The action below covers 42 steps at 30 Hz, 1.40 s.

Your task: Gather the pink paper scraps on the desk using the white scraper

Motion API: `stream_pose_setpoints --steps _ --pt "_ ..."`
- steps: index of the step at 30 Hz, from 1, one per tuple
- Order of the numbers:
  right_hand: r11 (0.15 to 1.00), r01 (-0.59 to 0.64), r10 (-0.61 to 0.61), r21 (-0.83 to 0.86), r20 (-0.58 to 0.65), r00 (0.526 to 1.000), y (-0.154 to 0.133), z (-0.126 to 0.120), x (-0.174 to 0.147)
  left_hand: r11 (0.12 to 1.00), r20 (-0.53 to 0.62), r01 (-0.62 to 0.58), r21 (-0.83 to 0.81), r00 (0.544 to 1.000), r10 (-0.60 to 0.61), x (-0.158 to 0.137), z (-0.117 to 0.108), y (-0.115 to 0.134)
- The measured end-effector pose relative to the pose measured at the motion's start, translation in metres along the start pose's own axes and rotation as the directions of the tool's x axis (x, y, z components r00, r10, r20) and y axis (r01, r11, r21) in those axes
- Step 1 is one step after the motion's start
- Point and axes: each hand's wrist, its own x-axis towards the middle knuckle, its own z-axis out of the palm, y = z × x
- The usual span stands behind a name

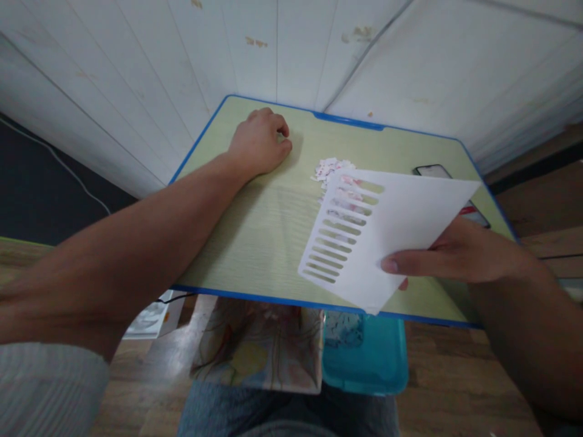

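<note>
My right hand (460,255) grips a white sheet (405,212) with a column of long rounded slots cut along its left side. The thumb lies on top, and the sheet is tilted above the table (264,243). Behind and partly beneath it is a pile of small white paper pieces (330,170) with reddish and dark marks, some seen through the slots. At the far left of the table rests my left hand (262,142), its fingers curled in towards the thumb. Whatever may be inside those fingers is hidden.
A phone (432,170) lies at the table's right, partly covered by the sheet. Below the front edge are a turquoise bin (378,358) and a patterned box or bag (255,358). A white panelled wall (273,54) stands behind, with a cable (364,54) running down it.
</note>
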Motion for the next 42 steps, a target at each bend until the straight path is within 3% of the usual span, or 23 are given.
stream_pose_setpoints --steps 2,4,7,10,19,27,36,40,42 --pt "0.998 0.060 -0.062 -0.021 -0.086 0.994 0.001 0.000 0.002 0.999 -0.010 -0.003 0.034 1.000 0.003 0.000 0.000 0.000" --pt "0.990 0.103 -0.124 -0.093 -0.249 0.960 0.005 0.000 0.006 0.998 -0.011 -0.013 0.056 1.000 0.013 0.000 0.000 -0.001" --pt "0.969 0.074 -0.175 -0.234 -0.445 0.878 0.015 0.000 0.011 0.998 -0.011 -0.042 0.040 0.999 0.043 0.001 0.001 -0.004" --pt "0.956 0.026 -0.181 -0.291 -0.520 0.835 0.024 0.002 0.012 0.998 -0.013 -0.056 0.036 0.998 0.056 0.001 0.002 -0.005" --pt "0.935 0.030 -0.234 -0.353 -0.553 0.799 0.023 -0.001 0.015 0.998 -0.032 -0.046 0.041 0.998 0.048 0.000 0.003 -0.005" --pt "0.945 0.027 -0.242 -0.325 -0.644 0.726 0.026 0.001 0.020 0.995 -0.069 -0.048 0.089 0.996 0.054 0.002 0.005 -0.005" --pt "0.965 -0.023 -0.165 -0.262 -0.670 0.724 0.022 -0.003 0.019 0.999 -0.029 -0.032 0.025 0.999 0.033 0.001 0.003 -0.005" --pt "0.949 -0.023 -0.187 -0.314 -0.620 0.762 0.026 -0.003 0.018 0.997 -0.050 -0.042 0.059 0.998 0.045 0.002 0.005 -0.006" --pt "0.936 -0.019 -0.223 -0.351 -0.634 0.741 0.028 -0.002 0.018 0.996 -0.065 -0.046 0.072 0.997 0.051 0.002 0.006 -0.006"
